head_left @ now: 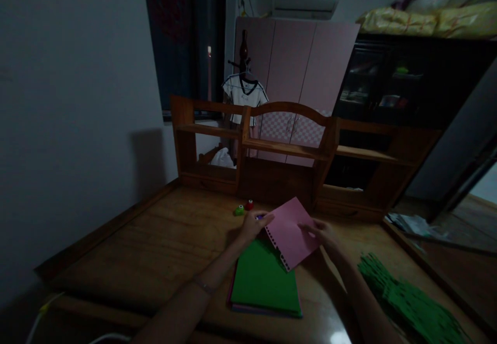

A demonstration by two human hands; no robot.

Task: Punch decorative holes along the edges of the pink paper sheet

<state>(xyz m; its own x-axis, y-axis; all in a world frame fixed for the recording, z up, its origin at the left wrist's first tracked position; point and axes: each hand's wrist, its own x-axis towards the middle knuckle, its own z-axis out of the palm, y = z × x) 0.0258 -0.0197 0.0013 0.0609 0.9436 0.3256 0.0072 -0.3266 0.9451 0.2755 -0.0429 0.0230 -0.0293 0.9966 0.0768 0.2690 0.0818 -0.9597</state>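
Dim room, deep shadows on wall; glare on desk front edge; edges warped, soft.

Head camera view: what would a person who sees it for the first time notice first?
The pink sheet, with a row of punched holes along one edge, stands out at the centre of the wooden desk, held between the left hand and the right hand. Beneath it lies a stack of paper with a green sheet on top. Green cut paper strips lie at the right.

Part of the green paper stack is hidden by the pink sheet. The small purple thing is half hidden by the left hand.
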